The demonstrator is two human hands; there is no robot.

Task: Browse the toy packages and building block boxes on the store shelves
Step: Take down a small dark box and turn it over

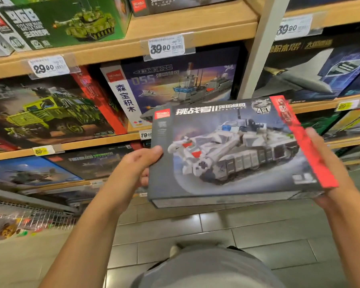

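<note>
Wooden store shelves [187, 28] fill the background, packed with building block boxes behind price tags [166, 47]; a pale upright post [264, 46] divides two bays. Below is grey tiled floor [216, 229], open between the person and the shelves, with a wire rack [40, 217] of small toys low on the left. The tank box [233, 150] is held flat in front of the shelves, clear of them, tilted slightly. The left hand [139, 165] grips its left edge, thumb on top and fingers curled under. The right hand [324, 169] holds the right edge along the red strip. The box is grey, showing a white-grey tank.
</note>
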